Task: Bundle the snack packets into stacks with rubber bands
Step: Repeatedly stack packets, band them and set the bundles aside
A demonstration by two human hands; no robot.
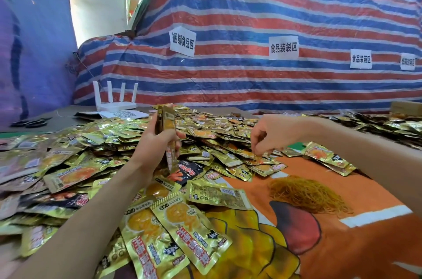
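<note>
covering the counter [68, 116] is an orange printed cloth [342, 244], and most of it lies buried under a broad heap of gold snack packets [109, 155] that runs from the left edge to the far side. a loose tangle of rubber bands [308, 194] sits on bare cloth right of the heap, apart from both hands. the left hand [157, 143] holds a thin stack of packets [166, 121] upright above the heap, its grip closed round the stack's lower half. the right hand [271, 137] reaches down with fingers curled, tips on packets at the heap's edge; whether its grip has one pinched i cannot tell. behind stands a red, white and blue striped tarp [274, 11] bearing white paper labels [182, 42]; a white router [115, 100] and scissors [32, 122] lie at the counter's far left.
</note>
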